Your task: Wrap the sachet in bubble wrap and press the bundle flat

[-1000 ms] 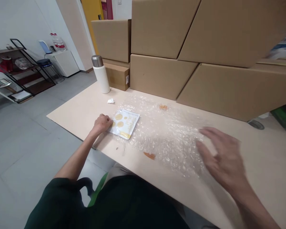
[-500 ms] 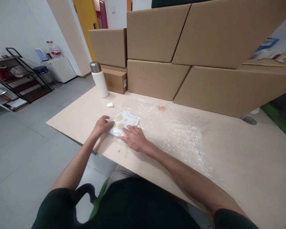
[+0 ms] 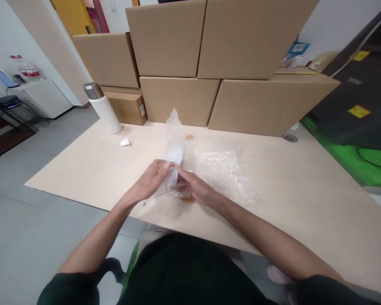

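Observation:
A sheet of bubble wrap lies on the table, and its left end is raised and folded over a pale flat packet. The packet's printed face is hidden now. My left hand is closed on the raised wrap and the packet's near part, thumb on top. Just to the right, my right hand grips the wrapped packet's near right side, with some fingers tucked behind the plastic. An orange-brown thing, too little visible to name, shows beneath the right hand.
A white flask with a steel cap stands at the back left, near a crumpled white scrap. Large cardboard boxes are stacked along the table's back edge. A small orange patch lies beyond the wrap.
The packet lay flat under both hands with yellow dots showing. Now the bubble wrap's left end is lifted over it, both hands hold it, and the view has turned right.

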`<state>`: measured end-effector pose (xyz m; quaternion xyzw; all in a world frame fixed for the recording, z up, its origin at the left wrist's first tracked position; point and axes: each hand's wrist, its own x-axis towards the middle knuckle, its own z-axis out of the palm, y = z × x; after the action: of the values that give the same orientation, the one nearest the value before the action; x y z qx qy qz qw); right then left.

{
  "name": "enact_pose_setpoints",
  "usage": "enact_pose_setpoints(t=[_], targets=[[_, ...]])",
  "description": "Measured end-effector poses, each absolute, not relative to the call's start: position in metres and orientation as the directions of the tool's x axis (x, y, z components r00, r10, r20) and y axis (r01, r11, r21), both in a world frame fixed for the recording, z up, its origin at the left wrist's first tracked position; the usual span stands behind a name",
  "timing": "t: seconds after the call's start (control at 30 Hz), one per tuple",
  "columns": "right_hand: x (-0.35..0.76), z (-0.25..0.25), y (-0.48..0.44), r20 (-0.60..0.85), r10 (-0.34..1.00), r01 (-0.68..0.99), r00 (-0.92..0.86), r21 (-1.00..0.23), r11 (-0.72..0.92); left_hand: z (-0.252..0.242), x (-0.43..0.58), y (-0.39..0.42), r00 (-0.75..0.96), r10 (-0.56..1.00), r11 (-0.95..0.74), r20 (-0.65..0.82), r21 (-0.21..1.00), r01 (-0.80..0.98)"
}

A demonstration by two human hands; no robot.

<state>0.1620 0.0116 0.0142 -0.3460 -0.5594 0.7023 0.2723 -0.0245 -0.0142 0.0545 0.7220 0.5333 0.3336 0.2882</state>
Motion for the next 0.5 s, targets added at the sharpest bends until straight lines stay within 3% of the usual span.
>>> enact_pose_setpoints(t=[0.1,0.17,0.23,0.3,0.4,0.5], targets=[[0.181,0.008,0.01,-0.243,0.796,-0.075,-0.555,-0.938,-0.339,0.04,0.0,-0.007,0.32,0.932,-0.357,0.173,0.605,0.712],[0.196,0.006,0.011,-0.253,0.822,-0.019,-0.51,-0.952,-0.304,0.029,0.012,-0.005,0.303,0.947,-0.316,0.11,0.495,0.809],[0.209,0.007,0.014,-0.203,0.871,0.173,-0.447,-0.975,-0.139,0.019,0.022,-0.005,0.267,0.961,-0.276,0.078,0.385,0.881],[0.218,0.01,0.017,-0.035,0.929,0.383,-0.369,-0.916,0.118,0.014,0.03,-0.007,0.266,0.962,-0.274,0.069,0.296,0.915],[0.215,0.013,0.023,0.194,0.908,0.492,-0.372,-0.788,0.37,0.012,0.032,-0.008,0.307,0.95,-0.311,0.057,0.241,0.919],[0.2,0.009,0.027,0.132,0.856,0.513,-0.5,-0.75,0.416,0.008,0.018,-0.005,0.241,0.962,-0.269,0.125,0.305,0.914]])
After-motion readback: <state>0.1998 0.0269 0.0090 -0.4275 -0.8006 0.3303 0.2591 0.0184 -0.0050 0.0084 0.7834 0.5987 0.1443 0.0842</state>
